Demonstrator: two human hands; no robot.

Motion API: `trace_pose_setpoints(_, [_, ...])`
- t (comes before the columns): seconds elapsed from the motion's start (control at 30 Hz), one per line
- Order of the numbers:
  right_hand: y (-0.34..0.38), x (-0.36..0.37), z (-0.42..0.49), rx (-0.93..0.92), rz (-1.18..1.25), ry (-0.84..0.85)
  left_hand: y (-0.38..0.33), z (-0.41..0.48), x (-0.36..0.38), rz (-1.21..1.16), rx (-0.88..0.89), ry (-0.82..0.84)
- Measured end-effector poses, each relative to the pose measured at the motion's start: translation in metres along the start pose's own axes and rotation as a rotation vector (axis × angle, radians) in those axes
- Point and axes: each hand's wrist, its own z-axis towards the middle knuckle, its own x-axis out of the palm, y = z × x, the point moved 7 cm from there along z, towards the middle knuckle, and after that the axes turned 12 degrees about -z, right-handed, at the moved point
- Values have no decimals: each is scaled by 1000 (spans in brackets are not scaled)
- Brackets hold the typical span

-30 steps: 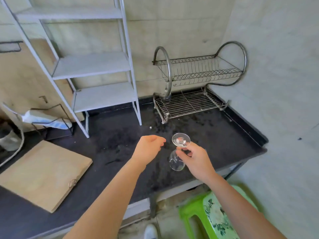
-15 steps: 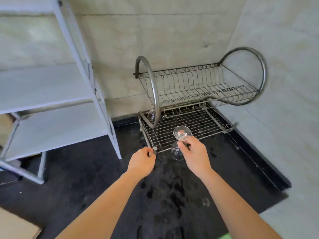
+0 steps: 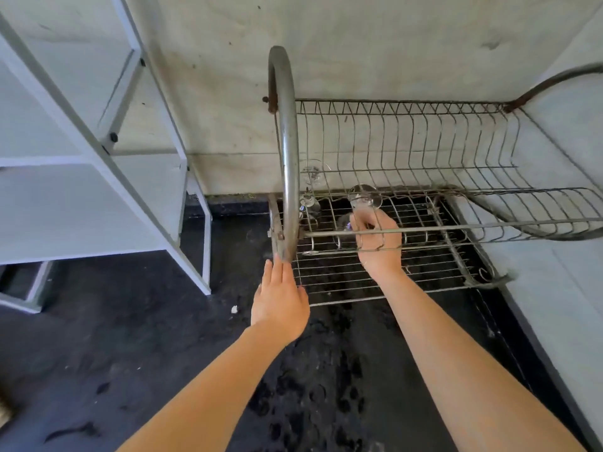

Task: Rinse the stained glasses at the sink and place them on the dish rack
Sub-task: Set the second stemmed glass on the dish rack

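My right hand [image 3: 380, 246] grips an inverted wine glass [image 3: 364, 197]; my left hand [image 3: 280, 301], fingers straight, touches the dish rack [image 3: 287, 141] just ahead.

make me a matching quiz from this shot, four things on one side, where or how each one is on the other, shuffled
Things: 1 left hand; 2 right hand; 3 held glass; 4 shelf unit
States: a upside down, foot up; b white, left of the dish rack; c straight fingers at the rack's left end; d grips a glass between the rack's tiers
Pairs: 1-c; 2-d; 3-a; 4-b
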Motion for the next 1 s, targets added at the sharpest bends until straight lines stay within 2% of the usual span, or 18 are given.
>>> trace_pose_setpoints(0.07, [3,2,18,-66,27,-104,1,1,0,53,16,-48])
trace_pose_setpoints(0.17, [9,3,32,-101,-79,-184,3,2,1,91,37,-77])
trace_pose_setpoints(0.67, [19,9,51,-168,-83,-214,2,1,1,61,30,-100])
trace_pose_setpoints(1.0, [16,6,48,-154,-140,-137,3,-1,1,51,25,-76])
